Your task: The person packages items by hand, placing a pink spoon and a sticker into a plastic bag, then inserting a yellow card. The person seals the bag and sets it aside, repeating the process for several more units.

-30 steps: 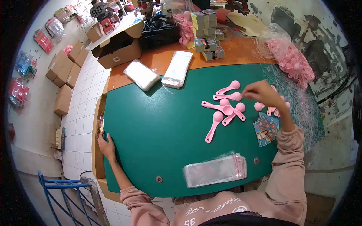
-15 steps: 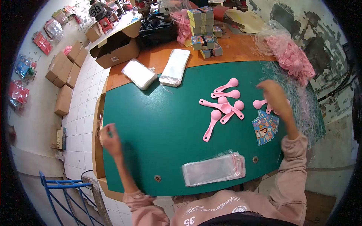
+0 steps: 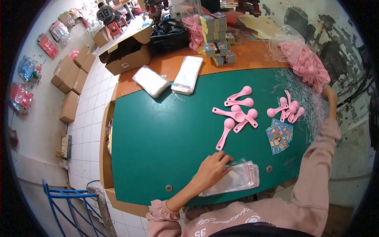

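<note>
My left hand (image 3: 215, 168) lies over the near end of a stack of clear plastic bags (image 3: 237, 179), fingers loosely bent with thumb and forefinger apart. Out at the right edge of the table, my right hand (image 3: 330, 96) is at the lower end of a big bag of pink scoops (image 3: 308, 65); its fingers are hidden there. Several loose pink scoops (image 3: 239, 116) lie mid-table. A smaller group of pink scoops (image 3: 291, 108) is farther right, just above a fanned pile of blue printed cards (image 3: 279, 136).
Two stacks of clear bags (image 3: 151, 81) (image 3: 187, 75) straddle the far edge of the green mat (image 3: 158, 130). Behind them are an open carton (image 3: 128, 59), a black bag (image 3: 169, 35) and bundled card stacks (image 3: 215, 35). Clear plastic strips (image 3: 302, 93) litter the right side. A person (image 3: 106, 15) sits far off.
My left hand has come from the table's left edge to the clear bags. My right hand has moved from over the right-hand scoops out to the big bag, uncovering those scoops.
</note>
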A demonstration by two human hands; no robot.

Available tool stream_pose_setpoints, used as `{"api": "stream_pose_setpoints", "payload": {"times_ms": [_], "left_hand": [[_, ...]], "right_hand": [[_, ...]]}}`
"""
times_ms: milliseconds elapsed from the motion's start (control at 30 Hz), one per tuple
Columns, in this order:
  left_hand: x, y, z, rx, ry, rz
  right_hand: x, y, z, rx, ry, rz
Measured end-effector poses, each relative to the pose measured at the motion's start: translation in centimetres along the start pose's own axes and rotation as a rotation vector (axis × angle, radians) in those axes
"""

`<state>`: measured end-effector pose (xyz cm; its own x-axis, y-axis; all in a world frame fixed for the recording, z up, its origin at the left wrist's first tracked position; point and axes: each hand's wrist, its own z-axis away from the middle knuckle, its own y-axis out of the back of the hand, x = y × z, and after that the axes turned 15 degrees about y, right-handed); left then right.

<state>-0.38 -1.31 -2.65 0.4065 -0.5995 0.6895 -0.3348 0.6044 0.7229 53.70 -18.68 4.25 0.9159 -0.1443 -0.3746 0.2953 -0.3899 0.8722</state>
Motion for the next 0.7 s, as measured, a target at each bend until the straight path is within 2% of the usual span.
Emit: {"api": "stream_pose_setpoints", "payload": {"times_ms": [33, 67, 133, 167, 200, 233, 267, 300, 333, 367, 400, 433, 500, 567, 667, 700], "left_hand": [[0.0, -0.2, -0.1, -0.1, 0.032, 0.094], [0.1, -0.3, -0.1, -0.11, 0.029, 0.102], [0.0, -0.1, -0.3, -0.107, -0.003, 0.13], [0.1, 0.1, -0.3, -0.109, 0.004, 0.129], [0.2, 0.4, -0.4, -0.104, -0.012, 0.141], [0.3, 0.6, -0.4, -0.099, -0.028, 0.153], [0.1, 0.7, -0.4, -0.099, -0.022, 0.151], [-0.1, 0.7, -0.5, -0.111, -0.006, 0.165], [-0.4, 0.9, -0.6, -0.122, 0.013, 0.181], [-0.5, 1.0, -0.5, -0.12, 0.022, 0.181], [-0.6, 1.3, -0.5, -0.142, 0.072, 0.377], [-0.8, 1.7, -0.6, -0.162, 0.12, 0.575], [-1.7, 2.1, -0.9, -0.189, 0.087, 0.568], [-2.8, 1.6, -1.1, -0.287, 0.274, 1.073], [-3.2, 2.0, -1.5, -0.326, 0.364, 1.167], [-3.1, 2.1, -1.5, -0.332, 0.42, 1.209]], "right_hand": [[-1.5, 0.3, 0.3, 0.04, -0.045, 0.324], [-3.0, -0.3, 0.8, 0.064, -0.073, 0.616], [-8.8, -2.9, -0.8, 0.026, 0.004, 0.949], [-12.9, -5.0, -1.2, 0.162, 0.232, 0.617], [-15.1, -7.8, -1.6, 0.143, 0.271, 0.241], [-19.9, -9.5, -2.3, -0.032, 0.36, 0.076], [-22.4, -12.6, -2.2, -0.074, 0.556, -0.072], [-25.4, -14.7, -2.4, -0.186, 0.599, -0.276], [-28.4, -16.4, -2.5, -0.34, 0.685, -0.194], [-30.2, -17.8, -2.5, -0.348, 0.824, -0.251], [-31.6, -19.5, -2.3, -0.189, 0.952, -0.178], [-32.0, -20.6, -2.1, -0.191, 0.955, -0.183], [-32.5, -21.8, -1.6, -0.357, 1.046, -0.044], [-32.8, -21.5, -1.2, -0.322, 1.063, 0.053], [-33.0, -18.5, -0.8, 0.101, 0.694, -0.292], [-33.4, -17.4, -0.5, 0.095, 0.693, -0.291]]}}
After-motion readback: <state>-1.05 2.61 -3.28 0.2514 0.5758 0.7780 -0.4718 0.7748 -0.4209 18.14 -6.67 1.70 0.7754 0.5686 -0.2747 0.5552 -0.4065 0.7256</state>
